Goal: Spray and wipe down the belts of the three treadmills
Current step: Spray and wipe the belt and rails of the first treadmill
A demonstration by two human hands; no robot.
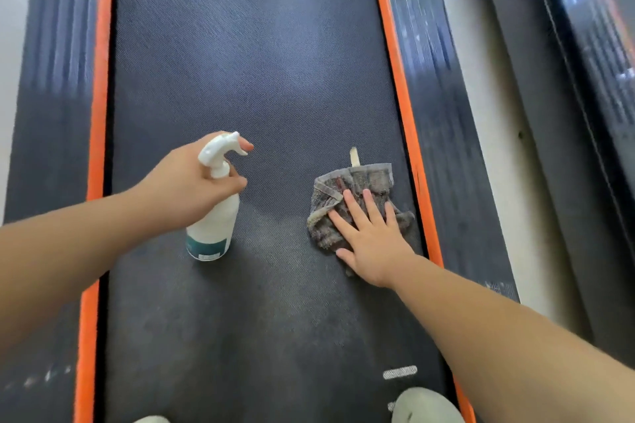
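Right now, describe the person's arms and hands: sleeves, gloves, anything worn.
No sleeve shows on the left forearm or right forearm up to the frame edge. The left hand and right hand are ungloved; no ring, watch or bracelet is visible.

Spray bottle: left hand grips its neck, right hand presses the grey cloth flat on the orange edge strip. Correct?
No: head view shows the grey cloth on the black belt, beside the orange edge strip. Left hand grips the spray bottle by its neck, right hand presses the cloth, as stated.
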